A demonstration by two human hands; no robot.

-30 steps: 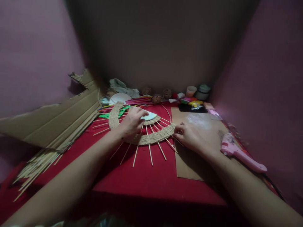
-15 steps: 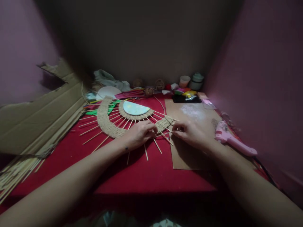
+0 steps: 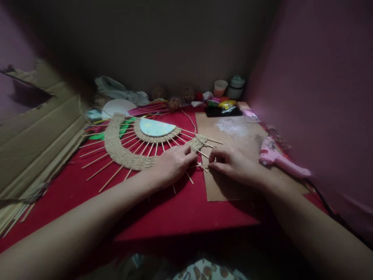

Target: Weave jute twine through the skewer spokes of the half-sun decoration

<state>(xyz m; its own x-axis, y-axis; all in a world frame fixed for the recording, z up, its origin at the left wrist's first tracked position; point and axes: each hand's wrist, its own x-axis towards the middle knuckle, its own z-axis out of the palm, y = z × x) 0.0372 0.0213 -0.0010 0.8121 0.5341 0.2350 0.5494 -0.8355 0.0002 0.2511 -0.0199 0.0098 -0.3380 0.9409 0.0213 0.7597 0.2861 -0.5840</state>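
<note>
A half-round woven piece (image 3: 122, 153) lies on the red cloth (image 3: 175, 210): a pale blue half disc (image 3: 155, 126) ringed with jute, thin wooden sticks fanning out, and an outer arc of woven jute cord. My left hand (image 3: 171, 163) presses on the right end of that arc and its sticks. My right hand (image 3: 233, 163) rests on a brown cardboard sheet (image 3: 230, 186) and pinches the thin jute cord beside the stick ends. A loose strand of cord (image 3: 189, 119) runs back toward the far wall.
A pink glue gun (image 3: 279, 159) lies on the right, its cable trailing toward me. Torn cardboard (image 3: 35, 132) and a bundle of sticks (image 3: 11, 217) fill the left. Jute balls (image 3: 188, 93), small jars (image 3: 236, 86), coloured foam and a white plate (image 3: 118, 107) line the back wall.
My left hand has come off the pale blue half disc and moved right onto the end of the woven arc. The view has shifted, so everything sits lower left.
</note>
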